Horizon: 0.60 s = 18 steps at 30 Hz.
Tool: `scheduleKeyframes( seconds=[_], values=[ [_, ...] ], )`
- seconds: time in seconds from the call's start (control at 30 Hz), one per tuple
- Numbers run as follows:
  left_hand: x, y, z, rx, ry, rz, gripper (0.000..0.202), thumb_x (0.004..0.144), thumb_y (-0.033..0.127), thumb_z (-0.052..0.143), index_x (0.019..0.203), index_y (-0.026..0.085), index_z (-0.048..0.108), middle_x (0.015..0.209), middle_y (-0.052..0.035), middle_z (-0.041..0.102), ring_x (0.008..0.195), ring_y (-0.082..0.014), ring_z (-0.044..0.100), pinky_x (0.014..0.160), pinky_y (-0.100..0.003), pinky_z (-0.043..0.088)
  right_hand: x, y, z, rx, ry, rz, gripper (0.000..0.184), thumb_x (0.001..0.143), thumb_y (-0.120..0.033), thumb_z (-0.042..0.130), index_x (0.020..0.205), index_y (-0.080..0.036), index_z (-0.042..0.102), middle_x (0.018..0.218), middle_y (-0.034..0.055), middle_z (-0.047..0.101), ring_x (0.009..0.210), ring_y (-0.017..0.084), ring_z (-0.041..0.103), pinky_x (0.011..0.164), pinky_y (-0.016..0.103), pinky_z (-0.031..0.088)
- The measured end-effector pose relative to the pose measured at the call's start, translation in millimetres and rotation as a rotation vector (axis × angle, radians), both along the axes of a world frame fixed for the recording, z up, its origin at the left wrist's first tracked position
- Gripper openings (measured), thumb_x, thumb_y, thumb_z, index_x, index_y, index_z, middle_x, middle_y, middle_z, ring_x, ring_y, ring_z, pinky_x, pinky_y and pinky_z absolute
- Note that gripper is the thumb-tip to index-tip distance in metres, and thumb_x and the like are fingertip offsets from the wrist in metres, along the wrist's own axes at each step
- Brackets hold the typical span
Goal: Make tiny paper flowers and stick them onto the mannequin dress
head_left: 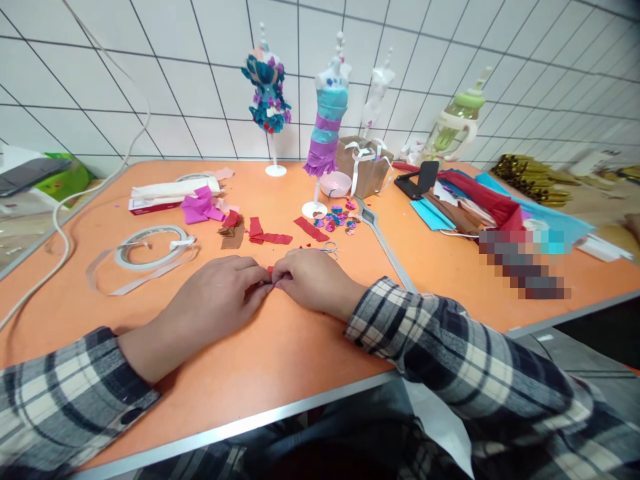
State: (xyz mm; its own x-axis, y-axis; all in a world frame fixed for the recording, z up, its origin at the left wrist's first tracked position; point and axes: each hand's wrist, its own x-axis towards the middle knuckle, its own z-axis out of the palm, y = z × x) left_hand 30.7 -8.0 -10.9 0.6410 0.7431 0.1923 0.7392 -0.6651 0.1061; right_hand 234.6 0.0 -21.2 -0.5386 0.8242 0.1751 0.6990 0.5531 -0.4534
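My left hand [220, 293] and my right hand [313, 280] rest on the orange table [280, 360] with fingertips meeting. Together they pinch a small red paper piece [270, 271], mostly hidden by the fingers. Just beyond my right hand lie small scissors [330, 249]. Further back are red paper strips [270, 237], a brown scrap [233, 237] and a pile of small coloured cut-outs [336, 220]. Both sleeves are plaid.
A tape roll [150, 247] with loose liner lies left. Magenta paper [200, 207] and a flat box [165, 197] sit behind it. Three small mannequins stand at the back, one in turquoise and purple [327, 127]. Coloured paper sheets [475, 200], a phone stand [420, 180] and a bottle [457, 123] are right.
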Motion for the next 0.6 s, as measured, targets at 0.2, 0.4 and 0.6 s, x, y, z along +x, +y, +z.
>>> scheduleKeyframes(
  seconds=[0.2,0.4,0.6],
  values=[
    [-1.4,-0.3,0.2,0.025,0.025,-0.013,0.038,0.098,0.037,0.044,0.098,0.021,0.079,0.09,-0.011,0.078,0.087,-0.032,0.071,0.075,-0.045,0.051,-0.3,-0.6,-1.8,-0.012,0.018,-0.033,0.013,0.091,-0.022,0.063,0.092,-0.02,0.076,0.088,0.0019,0.074,0.082,0.017,0.061,0.068,0.028,0.035],
    [-0.4,-1.0,1.3,0.032,0.041,-0.009,0.037,0.098,0.038,0.044,0.092,0.023,0.077,0.088,-0.0107,0.077,0.085,-0.0317,0.071,0.075,-0.045,0.051,-0.8,-1.7,3.2,-0.025,-0.056,-0.033,0.017,0.094,-0.022,0.061,0.094,-0.021,0.078,0.092,0.004,0.076,0.086,0.019,0.064,0.071,0.029,0.036],
    [0.2,-0.9,0.7,0.022,0.028,-0.007,0.04,0.099,0.039,0.043,0.096,0.02,0.078,0.09,-0.0124,0.077,0.086,-0.0328,0.07,0.074,-0.045,0.051,-0.8,-1.1,1.9,-0.001,-0.046,-0.015,0.018,0.093,-0.021,0.059,0.092,-0.021,0.077,0.091,0.0037,0.076,0.085,0.019,0.063,0.069,0.029,0.035]
  ],
)
